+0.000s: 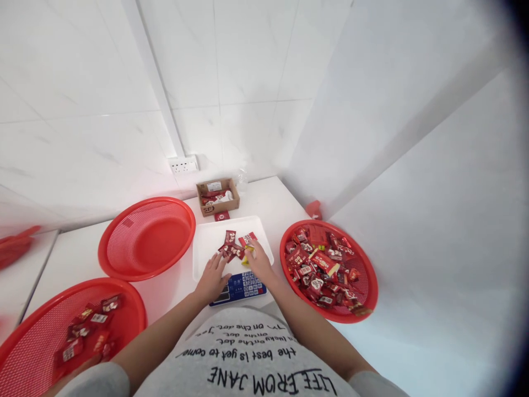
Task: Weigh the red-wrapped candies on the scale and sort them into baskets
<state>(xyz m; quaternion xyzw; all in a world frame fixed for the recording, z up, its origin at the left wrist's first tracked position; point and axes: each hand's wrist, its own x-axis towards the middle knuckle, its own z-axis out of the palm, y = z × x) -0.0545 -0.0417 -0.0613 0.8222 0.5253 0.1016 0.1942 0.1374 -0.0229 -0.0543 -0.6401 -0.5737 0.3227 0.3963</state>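
Note:
A scale with a white tray (202,242) and a blue keypad (239,288) stands in front of me. Several small red packets (230,237) lie on the tray, loosely heaped near its middle. My left hand (212,277) rests palm down over the tray's left front part, fingers apart, their tips close to the red packets. On the other side, my right hand (259,263) has its fingers bent around a yellow packet (248,256), partly hidden by them. A red and white packet (247,238) lies just beyond its fingertips.
At right, a red basket (374,275) holds many red packets. Another red basket (140,309) at lower left contains several packets. A bare-bottomed red basket (159,242) stands behind it. A cardboard box (219,207) with packets sits behind the scale, near the wall.

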